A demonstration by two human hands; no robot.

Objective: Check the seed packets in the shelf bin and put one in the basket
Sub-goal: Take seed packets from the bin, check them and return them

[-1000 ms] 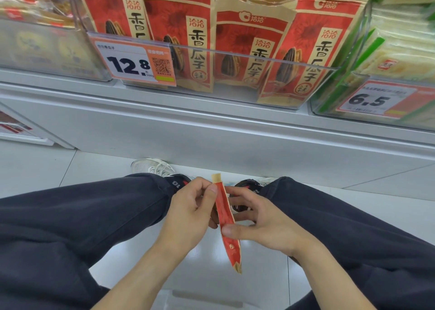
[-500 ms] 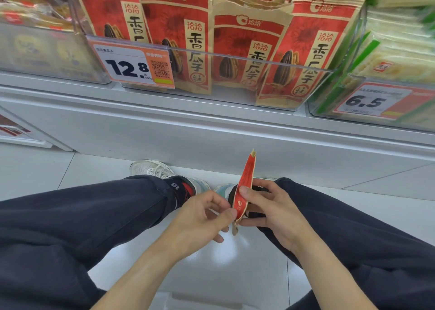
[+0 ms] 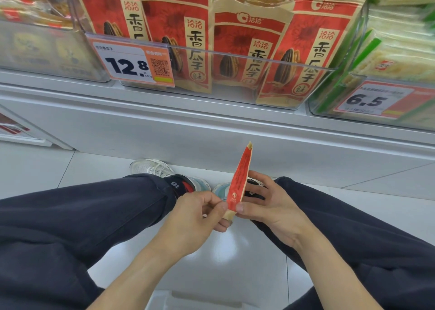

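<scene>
I hold one red and tan seed packet (image 3: 240,180) edge-on between my knees, its top pointing up toward the shelf. My left hand (image 3: 195,220) pinches its lower end from the left. My right hand (image 3: 268,206) grips the same end from the right, thumb on its near face. Several matching seed packets (image 3: 244,51) stand upright in a clear shelf bin (image 3: 235,93) above, behind a 12.8 price tag (image 3: 131,65). A pale rim at the bottom edge may be the basket (image 3: 202,300).
The white shelf base (image 3: 211,135) runs across in front of me. A bin of green-edged packs (image 3: 400,58) with a 6.5 tag sits to the right, another bin (image 3: 42,48) to the left. My dark-trousered legs (image 3: 70,227) flank the hands over a white tiled floor.
The packet was flipped from hanging downward to pointing upward and is now held a little higher and further right. Both hands shifted their pinch to its lower end.
</scene>
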